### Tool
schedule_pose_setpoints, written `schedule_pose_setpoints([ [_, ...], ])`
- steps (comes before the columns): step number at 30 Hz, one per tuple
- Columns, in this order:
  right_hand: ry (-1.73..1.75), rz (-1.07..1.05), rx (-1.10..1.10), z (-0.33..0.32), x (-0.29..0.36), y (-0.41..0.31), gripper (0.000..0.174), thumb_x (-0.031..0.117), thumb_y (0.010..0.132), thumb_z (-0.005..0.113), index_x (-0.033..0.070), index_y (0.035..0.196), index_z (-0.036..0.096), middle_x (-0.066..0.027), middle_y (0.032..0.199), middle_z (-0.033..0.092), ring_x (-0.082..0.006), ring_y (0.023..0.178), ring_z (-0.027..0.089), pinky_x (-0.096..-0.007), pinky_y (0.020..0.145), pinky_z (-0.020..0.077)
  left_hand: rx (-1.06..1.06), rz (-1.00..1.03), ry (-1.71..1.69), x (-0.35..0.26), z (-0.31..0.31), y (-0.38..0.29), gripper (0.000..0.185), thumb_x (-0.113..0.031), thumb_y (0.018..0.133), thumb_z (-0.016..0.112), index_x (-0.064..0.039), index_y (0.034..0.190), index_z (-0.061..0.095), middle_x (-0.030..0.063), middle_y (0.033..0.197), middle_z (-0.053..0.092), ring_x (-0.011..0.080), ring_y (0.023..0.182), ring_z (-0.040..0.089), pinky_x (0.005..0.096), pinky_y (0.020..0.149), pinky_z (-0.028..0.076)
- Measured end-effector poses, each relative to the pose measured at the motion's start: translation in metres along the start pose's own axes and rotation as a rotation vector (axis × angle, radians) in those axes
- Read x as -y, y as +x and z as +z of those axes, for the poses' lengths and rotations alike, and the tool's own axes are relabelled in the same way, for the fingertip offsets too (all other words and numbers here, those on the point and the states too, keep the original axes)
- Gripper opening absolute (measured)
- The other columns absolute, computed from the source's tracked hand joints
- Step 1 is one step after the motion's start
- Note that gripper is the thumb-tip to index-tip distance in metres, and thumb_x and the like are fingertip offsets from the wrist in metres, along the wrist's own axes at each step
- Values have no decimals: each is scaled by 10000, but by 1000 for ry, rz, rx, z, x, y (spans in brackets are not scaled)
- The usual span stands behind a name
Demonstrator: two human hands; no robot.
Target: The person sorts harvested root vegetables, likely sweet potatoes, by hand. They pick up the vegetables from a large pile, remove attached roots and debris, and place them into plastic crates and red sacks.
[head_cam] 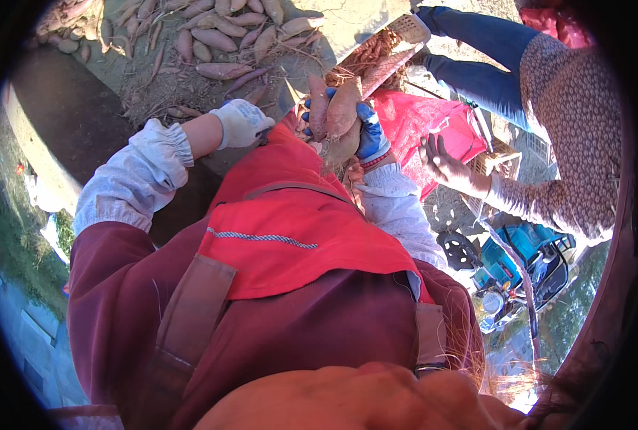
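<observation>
My right hand (371, 134), in a blue-coated glove with a red bead bracelet at the wrist, grips several sweet potatoes (344, 110) in front of my red apron (297, 236). Blue fingertips show on the far side of the bunch. Off to the left, my left hand (242, 123) wears a white glove and has its fingers curled near the apron's upper edge. Its palm faces away, so whatever may be inside it is hidden. Just beyond it, loose sweet potatoes (222, 70) lie on a soil-covered surface.
A co-worker's gloved hand (442, 161) reaches in from the right, beside a pink mesh bag (405, 118). Plastic crates (499, 161) stand near it. A basket (407, 28) sits at the top. A blue vehicle (512, 252) is farther off; a dark slab (71, 102) lies left.
</observation>
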State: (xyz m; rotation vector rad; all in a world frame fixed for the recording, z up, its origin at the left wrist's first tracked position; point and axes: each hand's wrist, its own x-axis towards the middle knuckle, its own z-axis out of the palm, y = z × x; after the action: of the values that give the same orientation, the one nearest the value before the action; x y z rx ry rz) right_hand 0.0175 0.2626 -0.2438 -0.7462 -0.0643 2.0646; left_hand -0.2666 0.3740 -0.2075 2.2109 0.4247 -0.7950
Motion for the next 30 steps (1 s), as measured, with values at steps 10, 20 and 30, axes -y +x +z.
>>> schedule_pose_setpoints([
  [10, -122, -158, -910, -198, 20, -246, 818, 571, 861, 664, 149, 1501, 378, -219, 1553, 323, -435, 1396, 379, -606, 1108, 368, 80, -548, 118, 76, 20, -28, 318, -211, 855, 579, -105, 1135, 685, 153, 1065, 723, 350, 1013, 694, 461, 848, 546],
  [20, -509, -183, -1003, -126, 39, -157, 516, 370, 971, 624, 205, 1435, 471, -102, 1461, 468, -328, 1171, 552, -501, 926, 471, -757, -637, 444, 171, 19, 22, 356, -165, 916, 538, -182, 1262, 617, 126, 1335, 534, 349, 1247, 513, 517, 1020, 418],
  [30, -811, -88, -212, 58, -15, 79, 443, 76, 966, 626, 17, 1395, 531, -96, 1261, 616, -146, 1069, 617, -283, 921, 517, -931, -648, 186, 182, -34, -50, 565, -420, 838, 725, -110, 1293, 595, 125, 1162, 649, 325, 1107, 627, 437, 940, 492],
])
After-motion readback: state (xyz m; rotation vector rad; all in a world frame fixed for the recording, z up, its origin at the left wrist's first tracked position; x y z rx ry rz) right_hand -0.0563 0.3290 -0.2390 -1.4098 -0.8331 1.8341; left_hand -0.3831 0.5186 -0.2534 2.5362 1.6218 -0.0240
